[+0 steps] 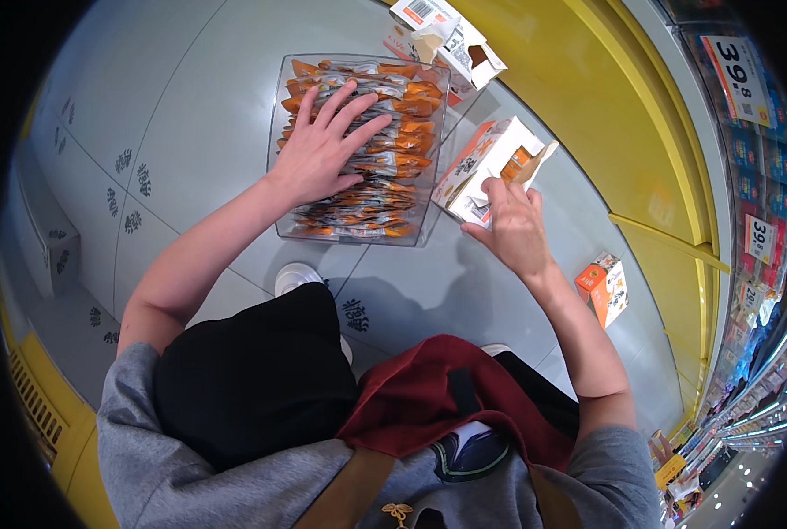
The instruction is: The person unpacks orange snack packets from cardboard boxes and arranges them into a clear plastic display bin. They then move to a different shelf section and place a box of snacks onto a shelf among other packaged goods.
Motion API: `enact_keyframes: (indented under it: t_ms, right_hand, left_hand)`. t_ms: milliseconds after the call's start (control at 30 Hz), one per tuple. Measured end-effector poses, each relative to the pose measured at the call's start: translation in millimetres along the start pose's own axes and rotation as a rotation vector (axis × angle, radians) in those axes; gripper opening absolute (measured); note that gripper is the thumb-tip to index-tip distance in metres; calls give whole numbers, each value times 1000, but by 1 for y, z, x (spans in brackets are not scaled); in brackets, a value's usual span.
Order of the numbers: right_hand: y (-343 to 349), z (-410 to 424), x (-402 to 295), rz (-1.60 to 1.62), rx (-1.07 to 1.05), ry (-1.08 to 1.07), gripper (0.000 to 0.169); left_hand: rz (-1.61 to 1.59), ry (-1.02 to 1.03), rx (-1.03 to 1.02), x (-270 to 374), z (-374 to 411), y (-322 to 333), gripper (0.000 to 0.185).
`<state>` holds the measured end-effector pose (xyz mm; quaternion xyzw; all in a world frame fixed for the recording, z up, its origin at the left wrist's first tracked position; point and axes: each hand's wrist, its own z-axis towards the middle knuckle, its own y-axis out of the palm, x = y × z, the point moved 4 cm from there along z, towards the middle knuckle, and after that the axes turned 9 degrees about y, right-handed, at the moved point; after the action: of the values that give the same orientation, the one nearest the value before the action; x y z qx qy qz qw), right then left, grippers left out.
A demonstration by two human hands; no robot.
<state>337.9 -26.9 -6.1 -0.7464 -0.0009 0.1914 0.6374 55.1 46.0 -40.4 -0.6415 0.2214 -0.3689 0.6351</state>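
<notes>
My left hand [327, 145] lies spread, palm down, across a row of orange and silver sachets [393, 142]. The sachets stand packed on edge in a clear plastic bin [436, 218] on the floor. Right of the bin, my right hand [515, 221] is at a white and orange carton [476, 165], its fingers at the torn opening and its thumb near the printed end. Orange packets [515, 164] show inside that opening. Whether the fingers grip the cardboard or a packet is hard to tell.
A torn-open carton [456, 40] lies beyond the bin's far right corner. Another orange and white carton [603, 287] stands on the tiled floor [188, 132] at right. A yellow shelf base [605, 132] curves along the right, below shelves with price cards [737, 79]. A grey step [43, 231] is at left.
</notes>
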Motion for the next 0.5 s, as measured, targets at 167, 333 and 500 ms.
enact_keyframes:
  t_ms: [167,333,500]
  right_hand:
    - [-5,3,-2,9,1,-48,64]
    - [-8,3,-4,47,57,-69,64]
    - [-5,-2,2,76,43,-48,61]
  left_hand:
    - [-70,45,-3,22,6,-21,106]
    - [-159,525,-19,58,70,-26,85]
    - [-207,769,-311,81,139,22,72]
